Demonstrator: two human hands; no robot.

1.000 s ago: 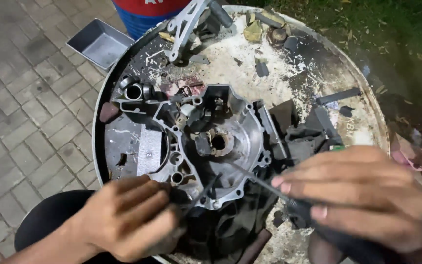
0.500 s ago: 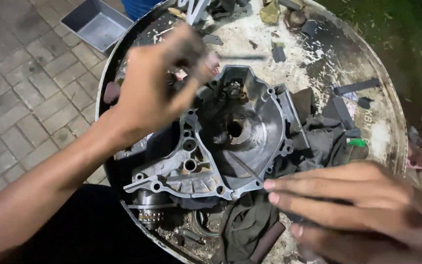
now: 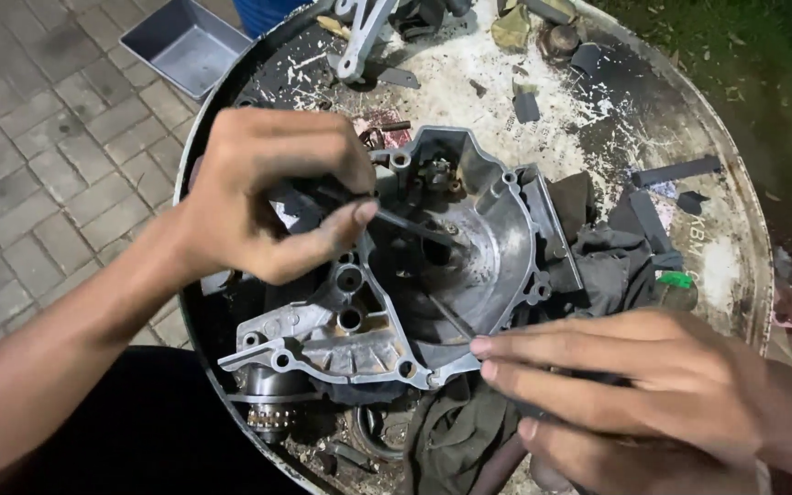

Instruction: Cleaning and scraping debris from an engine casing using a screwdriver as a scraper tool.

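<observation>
Lying nearest, at the worktop's near right edge, the right hand (image 3: 653,394) closes its fingers (image 3: 552,353) around a dark tool handle, mostly hidden under the palm; its thin metal shaft (image 3: 451,316) slants up into the bowl of the engine casing (image 3: 433,275); a crumpled dark-green rag (image 3: 456,431) lies just under the hand at the near edge; a small toothed gear (image 3: 272,417) pokes out below the casing's near left corner. The casing itself sits at the middle of the round worktop (image 3: 735,211); it is cast grey metal, dull and greasy, with a smooth dished hollow, bolt lugs around its rim and round bores on its left flank. Above its left side the left hand (image 3: 268,197) pinches a thin dark rod (image 3: 410,225) between thumb and forefinger, fingers narrow; the rod's tip points into the hollow. The worktop is a rusted metal disc with flaking white paint; a grey cloth (image 3: 611,261) lies bunched against the casing's right side; flat dark metal strips (image 3: 676,171) lie towards the right edge; a pale forked bracket (image 3: 359,37) rests at the far edge. Beyond the far left edge, a grey rectangular tray (image 3: 185,46) sits on paving bricks (image 3: 29,183).
</observation>
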